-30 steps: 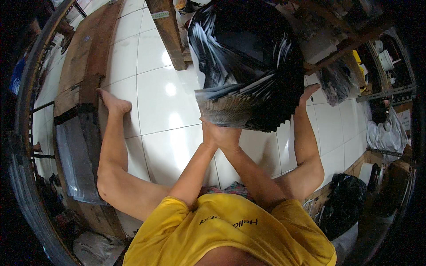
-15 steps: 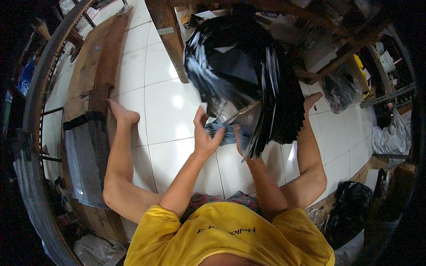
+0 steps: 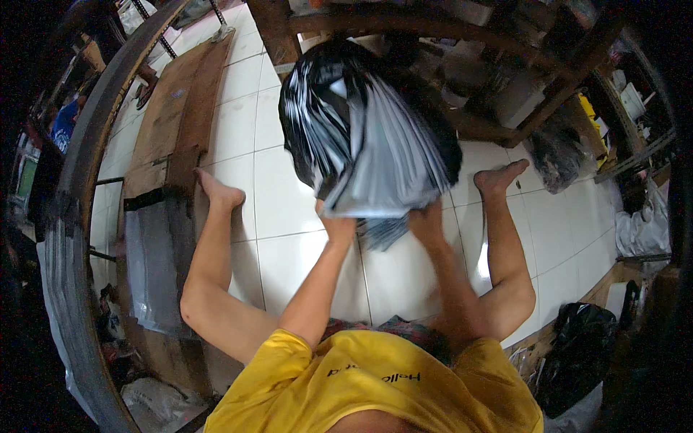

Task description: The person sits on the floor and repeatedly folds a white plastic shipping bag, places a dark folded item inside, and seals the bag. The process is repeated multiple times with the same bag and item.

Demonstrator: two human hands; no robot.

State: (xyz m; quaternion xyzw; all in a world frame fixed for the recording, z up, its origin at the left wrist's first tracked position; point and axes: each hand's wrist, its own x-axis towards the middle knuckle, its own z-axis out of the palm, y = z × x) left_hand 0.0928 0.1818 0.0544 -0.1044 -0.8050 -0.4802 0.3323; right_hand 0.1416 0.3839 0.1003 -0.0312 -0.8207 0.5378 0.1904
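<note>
Black and silver plastic fills the middle of my head view, but I begin at the left edge, where a long brown board [image 3: 184,90] lies on the white tiled floor [image 3: 292,263]. A pile of grey plastic mailers [image 3: 157,267] with a dark band across the far end rests at the board's near end. Next comes the left foot [image 3: 222,195], flat on the tiles.

Between the spread legs I find the left hand [image 3: 336,224] at the near left corner of a thick, fanned stack of glossy plastic bags [image 3: 393,148]. The stack lies straight ahead of both hands; its long axis runs away from the yellow shirt [image 3: 375,368], the far end leaning a little left toward the wooden frame [image 3: 274,32]. A blue-grey plastic flap [image 3: 382,234] pokes out below the near edge, between the wrists.

The right hand [image 3: 427,224] meets the near right corner, so neither hand is clearly nearer. Both touch the stack, but their fingers go behind the plastic and I cannot tell how firmly they close.

Farther right I see the right foot [image 3: 500,177], a clear bag with dark contents [image 3: 559,162], a crumpled white plastic bag [image 3: 642,224] and, lower, a black plastic bag [image 3: 585,339].
</note>
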